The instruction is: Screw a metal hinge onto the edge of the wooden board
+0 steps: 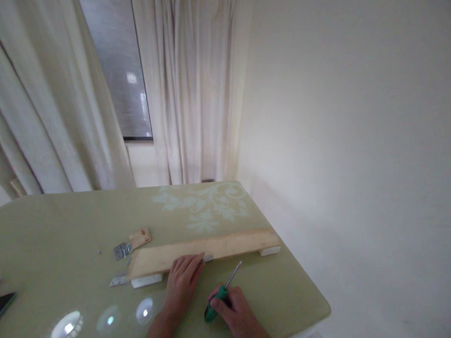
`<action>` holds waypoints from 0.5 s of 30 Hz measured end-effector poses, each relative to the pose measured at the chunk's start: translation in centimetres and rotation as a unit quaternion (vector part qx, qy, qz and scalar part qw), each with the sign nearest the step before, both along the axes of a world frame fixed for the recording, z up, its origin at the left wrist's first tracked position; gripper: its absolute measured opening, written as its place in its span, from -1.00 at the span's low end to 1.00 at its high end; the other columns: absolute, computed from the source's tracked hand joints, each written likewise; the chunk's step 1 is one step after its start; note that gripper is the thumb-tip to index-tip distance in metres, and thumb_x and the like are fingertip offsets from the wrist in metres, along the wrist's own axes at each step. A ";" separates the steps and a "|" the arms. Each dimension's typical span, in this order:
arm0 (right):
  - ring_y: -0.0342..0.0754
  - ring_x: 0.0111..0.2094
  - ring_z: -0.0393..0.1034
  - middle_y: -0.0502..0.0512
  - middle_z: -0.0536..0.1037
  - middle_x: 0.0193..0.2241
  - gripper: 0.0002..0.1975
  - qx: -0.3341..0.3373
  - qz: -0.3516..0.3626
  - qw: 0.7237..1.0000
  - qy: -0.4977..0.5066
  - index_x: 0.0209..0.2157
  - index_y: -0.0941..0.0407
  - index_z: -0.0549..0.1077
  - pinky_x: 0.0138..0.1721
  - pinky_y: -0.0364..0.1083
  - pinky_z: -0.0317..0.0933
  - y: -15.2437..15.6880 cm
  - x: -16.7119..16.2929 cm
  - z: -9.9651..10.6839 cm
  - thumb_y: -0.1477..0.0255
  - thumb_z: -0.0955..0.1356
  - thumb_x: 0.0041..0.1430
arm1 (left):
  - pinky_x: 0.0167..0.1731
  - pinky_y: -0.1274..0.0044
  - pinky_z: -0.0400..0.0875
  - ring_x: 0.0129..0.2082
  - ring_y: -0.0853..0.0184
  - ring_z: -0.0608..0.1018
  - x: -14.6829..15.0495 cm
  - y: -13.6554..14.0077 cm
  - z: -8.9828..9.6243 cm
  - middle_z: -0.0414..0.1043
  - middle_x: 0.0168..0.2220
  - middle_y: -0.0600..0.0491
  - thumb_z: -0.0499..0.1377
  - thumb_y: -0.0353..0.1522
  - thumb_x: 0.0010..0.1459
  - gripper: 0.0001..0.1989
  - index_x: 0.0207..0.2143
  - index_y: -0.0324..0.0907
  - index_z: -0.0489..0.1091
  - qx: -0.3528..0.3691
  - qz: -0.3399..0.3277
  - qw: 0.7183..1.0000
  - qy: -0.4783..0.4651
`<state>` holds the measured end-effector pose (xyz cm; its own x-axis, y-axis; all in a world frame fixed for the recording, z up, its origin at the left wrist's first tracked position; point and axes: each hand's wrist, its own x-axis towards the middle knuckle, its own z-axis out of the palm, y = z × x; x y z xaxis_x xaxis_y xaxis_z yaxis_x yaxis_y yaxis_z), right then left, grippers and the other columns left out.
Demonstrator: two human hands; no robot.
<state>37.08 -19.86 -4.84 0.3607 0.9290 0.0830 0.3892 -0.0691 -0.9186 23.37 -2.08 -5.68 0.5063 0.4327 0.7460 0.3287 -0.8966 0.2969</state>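
Note:
A long light wooden board [221, 242] lies across the table, raised on white blocks [270, 251] near its ends. My left hand [183, 275] rests on the board's near edge, fingers pressed together. Its fingertips hold a small silver metal plate with holes [208, 258] at that edge; part of the plate is hidden under them. In front of the board, my right hand [235, 308] is closed around the green handle of a screwdriver [220, 295]. The screwdriver's shaft points up and to the right, its tip apart from the board and the plate.
Left of the board lie a small wooden piece [140, 238], a pile of screws and metal parts [122, 250], and another metal plate [118, 280]. A dark flat object [2, 304] sits at the far left. The green table [298, 305] ends at the right, near a wall.

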 end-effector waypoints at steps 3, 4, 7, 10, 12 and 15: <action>0.06 -0.21 0.44 0.14 0.59 -0.32 -0.32 0.004 -0.028 0.999 -0.027 -0.25 0.10 0.65 -0.12 -0.04 0.28 0.4 0.2 0.1 -0.25 0.31 0.22 | -0.07 0.38 0.46 -0.14 0.19 0.64 0.1 0.0 0.3 0.66 -0.14 -0.04 0.07 -0.23 0.44 -0.69 0.06 -0.05 0.56 -0.009 0.008 1.000 0.005; 0.05 -0.24 0.42 0.13 0.57 -0.35 -0.30 0.008 -0.037 0.999 -0.034 -0.29 0.11 0.63 -0.14 -0.05 0.26 0.6 0.3 0.2 -0.27 0.30 0.21 | -0.06 0.37 0.46 -0.14 0.19 0.63 0.2 0.0 0.4 0.66 -0.14 -0.05 0.07 -0.23 0.44 -0.68 0.06 -0.05 0.56 -0.011 0.010 1.000 0.005; -0.02 -0.33 0.36 0.08 0.51 -0.45 -0.25 0.025 -0.057 0.997 -0.053 -0.40 0.13 0.56 -0.23 -0.09 0.22 1.1 0.6 0.3 -0.31 0.24 0.22 | -0.06 0.36 0.45 -0.13 0.18 0.63 0.4 0.1 0.6 0.66 -0.14 -0.06 0.05 -0.23 0.44 -0.66 0.07 -0.06 0.56 -0.013 0.005 1.000 0.003; -0.05 -0.39 0.35 0.06 0.49 -0.50 -0.23 0.044 -0.058 0.995 -0.067 -0.43 0.13 0.52 -0.31 -0.12 0.20 1.5 0.8 0.5 -0.30 0.19 0.27 | -0.05 0.36 0.45 -0.12 0.18 0.62 0.5 0.3 0.9 0.65 -0.13 -0.06 0.04 -0.22 0.45 -0.64 0.08 -0.07 0.55 -0.011 -0.003 1.000 0.003; -0.07 -0.41 0.36 0.05 0.49 -0.51 -0.25 0.053 -0.052 0.995 -0.072 -0.44 0.14 0.52 -0.32 -0.12 0.20 1.7 1.0 0.7 -0.27 0.18 0.30 | -0.06 0.35 0.44 -0.12 0.17 0.62 0.6 0.4 1.0 0.65 -0.13 -0.06 0.03 -0.21 0.45 -0.64 0.07 -0.08 0.56 -0.009 -0.001 1.000 0.009; -0.09 -0.44 0.35 0.01 0.47 -0.53 -0.27 0.063 -0.042 0.995 -0.071 -0.45 0.14 0.51 -0.33 -0.13 0.18 1.9 1.1 0.9 -0.23 0.20 0.32 | -0.05 0.35 0.42 -0.10 0.16 0.61 0.6 0.4 1.2 0.65 -0.13 -0.07 0.03 -0.22 0.45 -0.65 0.04 -0.09 0.56 -0.008 0.004 1.000 0.018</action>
<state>38.15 -17.97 -3.99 0.4128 0.8753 0.2519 0.5126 0.0054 -0.8586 23.96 -1.64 -4.50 0.5287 0.4483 0.7208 0.3466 -0.8892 0.2988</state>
